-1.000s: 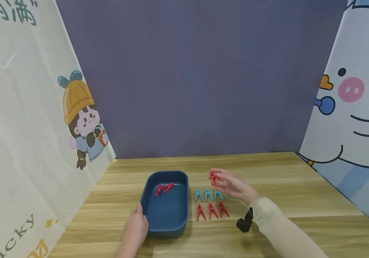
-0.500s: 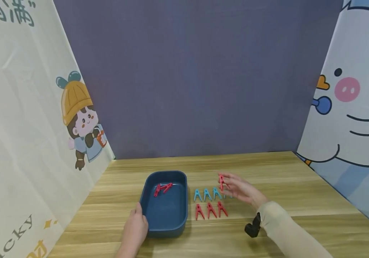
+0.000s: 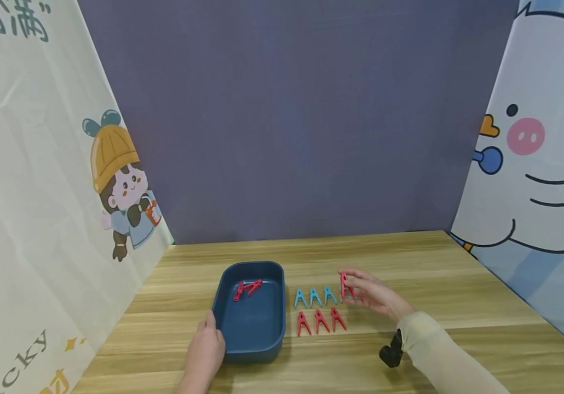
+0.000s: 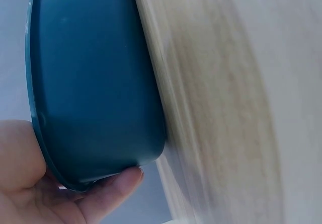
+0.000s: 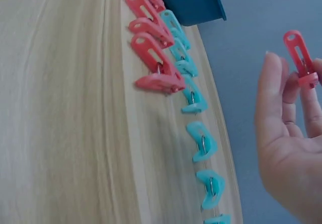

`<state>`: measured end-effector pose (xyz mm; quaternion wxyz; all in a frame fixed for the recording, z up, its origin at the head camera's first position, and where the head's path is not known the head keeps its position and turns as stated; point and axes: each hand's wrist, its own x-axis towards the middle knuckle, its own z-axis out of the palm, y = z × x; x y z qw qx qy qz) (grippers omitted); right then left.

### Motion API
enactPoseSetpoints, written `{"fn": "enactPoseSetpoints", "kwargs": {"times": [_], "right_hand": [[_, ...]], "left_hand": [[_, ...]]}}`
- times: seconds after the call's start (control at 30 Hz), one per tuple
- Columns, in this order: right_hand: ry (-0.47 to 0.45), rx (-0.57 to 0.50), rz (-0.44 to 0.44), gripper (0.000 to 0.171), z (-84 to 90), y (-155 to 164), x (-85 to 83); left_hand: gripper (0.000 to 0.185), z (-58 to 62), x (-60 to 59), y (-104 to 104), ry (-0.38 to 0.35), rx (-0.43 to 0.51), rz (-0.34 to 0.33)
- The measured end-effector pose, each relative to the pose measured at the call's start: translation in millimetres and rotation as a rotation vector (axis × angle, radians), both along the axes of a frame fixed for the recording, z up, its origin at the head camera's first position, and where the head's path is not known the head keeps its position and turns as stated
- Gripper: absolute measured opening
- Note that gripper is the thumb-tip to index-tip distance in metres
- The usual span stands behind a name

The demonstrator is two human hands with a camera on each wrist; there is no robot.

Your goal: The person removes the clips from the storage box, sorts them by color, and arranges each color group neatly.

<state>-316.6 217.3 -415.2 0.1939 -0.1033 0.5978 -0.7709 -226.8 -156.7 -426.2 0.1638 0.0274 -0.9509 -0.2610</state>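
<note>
My left hand grips the dark blue plastic bin at its near left side; in the left wrist view its fingers wrap the rim and outer wall. Two red clothespins lie inside the bin, toward the far end. To the right, my right hand pinches another red clothespin between thumb and fingers. It is held raised over the right end of a row of light blue clothespins, partly covering that row in the head view. Three red clothespins stand in a nearer row.
The wood-grain table carries everything. A dark fabric panel rises behind it, with printed cartoon sheets at both sides. In the right wrist view, the blue clothespin row runs on toward the bottom edge.
My right hand has moved to the right and slightly nearer, carrying the red clothespin along the blue row. My left hand keeps its grip on the bin. The head view has shifted slightly.
</note>
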Motion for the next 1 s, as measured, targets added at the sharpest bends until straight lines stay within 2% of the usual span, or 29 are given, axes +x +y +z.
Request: {"fn": "enactPoseSetpoints", "kwargs": {"times": [0.17,0.23,0.33,0.57,0.8,1.0], "right_hand": [[0.035,0.109,-0.025,0.039,-5.0,3,0.3],[0.056,0.145,-0.017,0.048,-7.8,5,0.1],[0.078,0.191,0.005,0.046,-11.4,9,0.1],[0.143,0.397,0.003,0.051,-19.0,14,1.8],[0.216,0.569,-0.005,0.048,-22.7,16,6.1],[0.203,0.642,-0.032,0.040,-21.7,14,10.6]], "left_hand": [[0.045,-0.5,0.5,0,0.016,0.000,-0.001],[0.045,-0.6,0.8,0,0.027,-0.003,-0.002],[0.044,-0.2,0.7,0,0.023,-0.005,0.001],[0.045,0.9,0.7,0,0.000,-0.004,-0.001],[0.045,0.1,0.7,-1,0.007,-0.002,0.004],[0.045,1.0,0.8,-1,-0.008,-0.011,0.006]]}}
